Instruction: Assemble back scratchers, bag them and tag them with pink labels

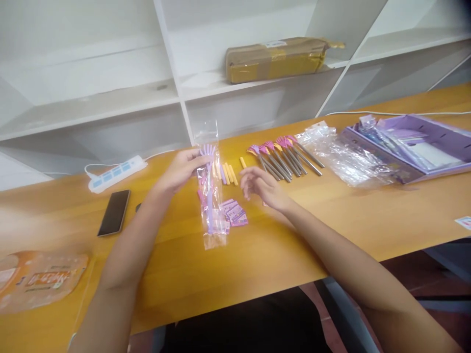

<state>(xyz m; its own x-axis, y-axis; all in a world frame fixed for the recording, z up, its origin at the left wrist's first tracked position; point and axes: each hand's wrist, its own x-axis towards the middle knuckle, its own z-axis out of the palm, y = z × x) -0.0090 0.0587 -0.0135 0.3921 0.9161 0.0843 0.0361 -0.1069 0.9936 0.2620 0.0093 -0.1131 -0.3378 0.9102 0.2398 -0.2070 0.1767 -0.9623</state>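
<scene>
The left hand (180, 171) was nearly closed, thumb and fingers pinching a clear, shiny bag (215, 240) near its upper end. Inside the bag was a purple scratcher (210, 201), a slim stick topped by a small hand shape with spread fingers, in front of the person; whether the bag's lower end touched the wooden table (279, 260) was hard to tell. The right hand (263, 186) was half open, fingers loosely curled, with nothing visible in its grasp, just beside a lone yellow tube (243, 162).

Between the hands lay more short, smooth tubes (230, 174) and some flat pink-and-purple cards (234, 213). Beyond the right hand, metal rods (290, 164) with pink and orange hand-shaped heads lay in a row, then crinkled clear plastic (348, 159) and a shallow purple box (390, 169). To the left were a dark, glossy phone (114, 213) and a white power strip (117, 174).
</scene>
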